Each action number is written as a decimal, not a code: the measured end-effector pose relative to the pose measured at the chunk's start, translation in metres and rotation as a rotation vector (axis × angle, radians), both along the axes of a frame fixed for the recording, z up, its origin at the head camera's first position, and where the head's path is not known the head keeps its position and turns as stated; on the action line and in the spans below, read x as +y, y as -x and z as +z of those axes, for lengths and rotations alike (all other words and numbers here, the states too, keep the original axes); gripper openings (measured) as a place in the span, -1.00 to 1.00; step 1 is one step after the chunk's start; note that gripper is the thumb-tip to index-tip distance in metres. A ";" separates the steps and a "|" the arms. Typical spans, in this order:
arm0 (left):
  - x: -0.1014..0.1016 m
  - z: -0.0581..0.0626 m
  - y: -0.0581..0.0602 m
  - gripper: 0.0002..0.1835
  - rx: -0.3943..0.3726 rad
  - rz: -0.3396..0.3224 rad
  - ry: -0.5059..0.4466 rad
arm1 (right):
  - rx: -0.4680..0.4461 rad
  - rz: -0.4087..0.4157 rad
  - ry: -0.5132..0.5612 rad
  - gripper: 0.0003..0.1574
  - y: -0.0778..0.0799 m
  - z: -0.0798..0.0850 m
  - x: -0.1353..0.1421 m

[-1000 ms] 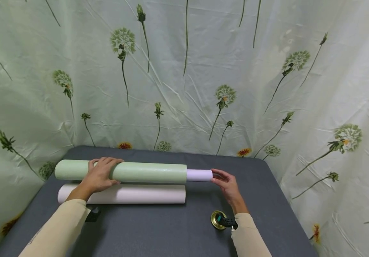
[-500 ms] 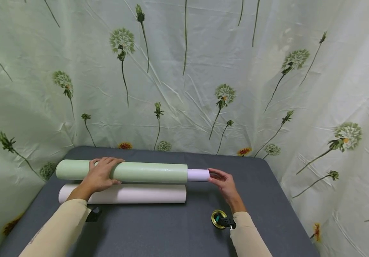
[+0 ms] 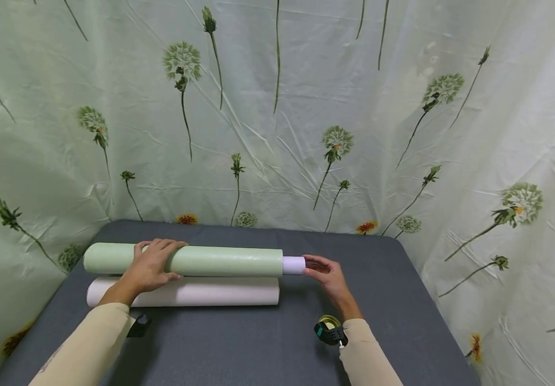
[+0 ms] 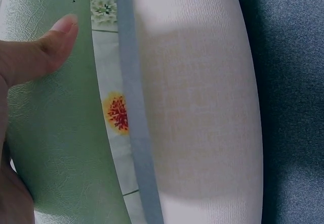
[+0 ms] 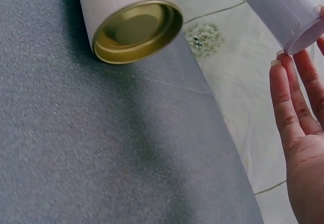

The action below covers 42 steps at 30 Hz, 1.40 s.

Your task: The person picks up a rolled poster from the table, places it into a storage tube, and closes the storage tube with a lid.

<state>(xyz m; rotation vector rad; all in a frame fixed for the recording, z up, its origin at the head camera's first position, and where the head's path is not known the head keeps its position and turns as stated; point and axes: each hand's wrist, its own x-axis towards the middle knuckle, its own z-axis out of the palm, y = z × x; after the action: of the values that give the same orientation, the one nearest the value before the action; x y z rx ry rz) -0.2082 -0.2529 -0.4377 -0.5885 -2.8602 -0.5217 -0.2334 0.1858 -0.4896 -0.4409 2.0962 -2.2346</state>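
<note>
My left hand (image 3: 150, 266) grips a long pale green tube (image 3: 229, 261) from above, its thumb (image 4: 63, 37) lying along the near side. Out of the tube's right end sticks a short length of a lilac-white paper roll (image 3: 294, 265). The fingertips and thumb of my right hand (image 3: 327, 276) hold the roll's outer end at its rim. In the right wrist view, that hand's fingers (image 5: 291, 95) are long and nearly straight, touching the roll's edge. Nearer me, parallel to the green tube, lies a pinkish-white tube (image 3: 229, 292), with a recessed gold metal end (image 5: 136, 29).
A round gold lid (image 3: 329, 321) lies on the dark grey table (image 3: 238, 348), partly hidden by the black strap (image 3: 327, 333) at my right wrist. Behind the table hangs a pale curtain (image 3: 277, 161) printed with dandelions.
My right hand has moved left, and the roll has slid further into the green tube, so less of it shows. My left hand keeps its place on the tube.
</note>
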 end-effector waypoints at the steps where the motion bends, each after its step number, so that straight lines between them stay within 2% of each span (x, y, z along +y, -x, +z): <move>1: 0.000 0.000 0.000 -0.20 0.002 -0.002 0.002 | -0.002 -0.002 0.001 -0.54 0.000 0.000 -0.001; 9: 0.000 0.000 -0.002 -0.21 0.020 0.004 0.010 | -0.042 -0.023 0.007 -0.49 -0.003 0.000 -0.009; 16: 0.001 0.000 -0.002 -0.20 0.038 -0.006 0.002 | -0.010 -0.031 0.007 -0.51 -0.007 0.003 -0.017; 24: 0.003 0.003 -0.004 -0.21 0.032 -0.001 0.003 | -0.027 -0.050 0.013 -0.52 -0.008 0.002 -0.025; 33: 0.004 0.002 -0.004 -0.21 0.034 -0.006 0.007 | -0.017 0.006 -0.009 -0.51 -0.008 0.003 -0.028; 42: 0.005 0.000 -0.005 -0.21 0.040 -0.008 -0.006 | -0.017 0.015 -0.011 -0.50 -0.007 0.000 -0.033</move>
<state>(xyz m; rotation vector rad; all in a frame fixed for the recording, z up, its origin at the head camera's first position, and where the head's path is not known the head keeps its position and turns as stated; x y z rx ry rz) -0.2032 -0.2483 -0.4382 -0.6024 -2.8185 -0.5137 -0.2260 0.1533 -0.4893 -0.4337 2.0893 -2.2096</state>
